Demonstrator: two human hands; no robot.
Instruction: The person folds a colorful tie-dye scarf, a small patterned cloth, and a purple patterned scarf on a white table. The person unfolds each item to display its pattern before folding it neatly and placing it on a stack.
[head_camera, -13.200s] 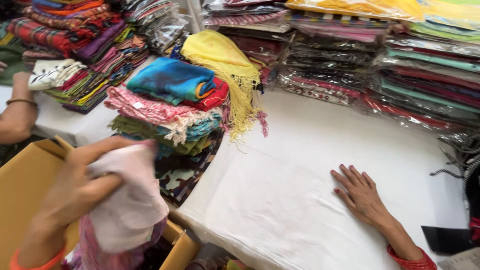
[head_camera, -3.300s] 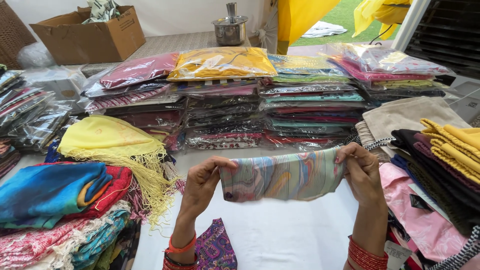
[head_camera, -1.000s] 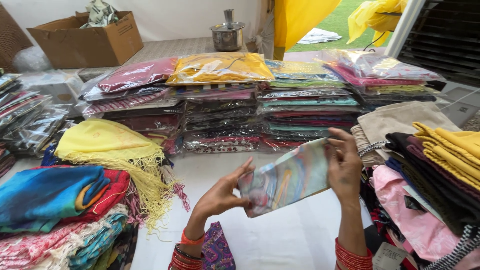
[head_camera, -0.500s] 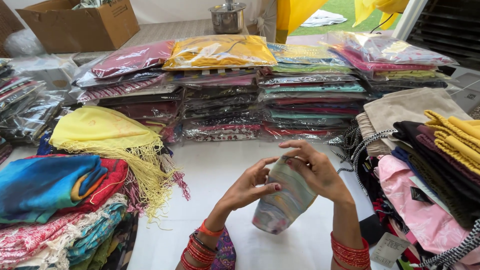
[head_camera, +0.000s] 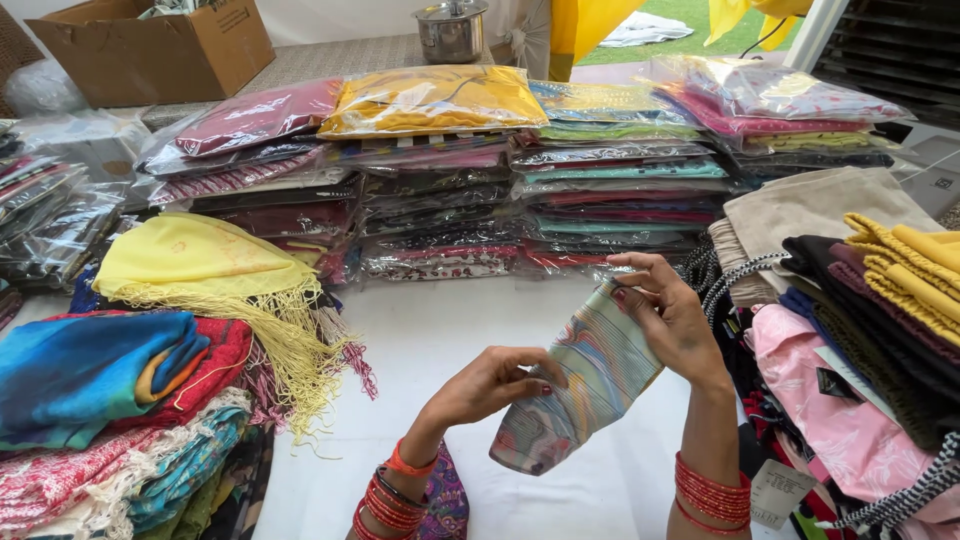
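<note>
Fingers (head_camera: 640, 283) of the right hand (head_camera: 672, 322) were curled and pinched the top edge of a folded marbled cloth (head_camera: 580, 388), which hung above the white tabletop (head_camera: 440, 330) between both hands. The left hand (head_camera: 490, 384) reached toward the cloth's left edge, its fingers (head_camera: 525, 362) loosely bent and close together, thumb tip touching or just beside the fabric; which one could not be told. A yellow fringed scarf (head_camera: 200, 265) lay on the stack at left, and plastic-wrapped fabric packs (head_camera: 530, 180) were piled behind the cloth.
</note>
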